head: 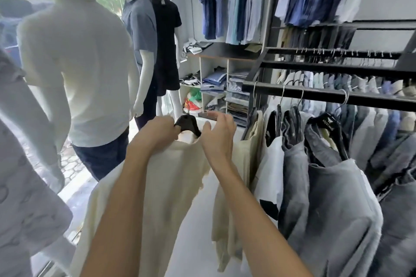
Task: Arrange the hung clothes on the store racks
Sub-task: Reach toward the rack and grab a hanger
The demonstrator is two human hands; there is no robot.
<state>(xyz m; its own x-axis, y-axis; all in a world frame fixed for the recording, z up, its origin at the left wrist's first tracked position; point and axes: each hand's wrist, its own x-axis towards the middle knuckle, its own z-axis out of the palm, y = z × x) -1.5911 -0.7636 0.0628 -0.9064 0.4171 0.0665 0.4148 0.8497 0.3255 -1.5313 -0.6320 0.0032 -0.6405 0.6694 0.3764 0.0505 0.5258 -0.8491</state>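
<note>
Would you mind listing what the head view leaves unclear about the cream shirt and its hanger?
- Black hanger: its hook is not visible, and the left hand covers one end.
- Cream shirt: both forearms hide its front and the bottom edge cuts its hem.
- Hanger label on the rack: too small to read.

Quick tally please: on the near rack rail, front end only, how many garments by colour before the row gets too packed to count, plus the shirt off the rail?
Cream shirt on the rail: 1
White garment: 1
Grey garments: 2
Cream shirt off the rail, on a black hanger gripped by the left hand: 1
Total: 5
</note>
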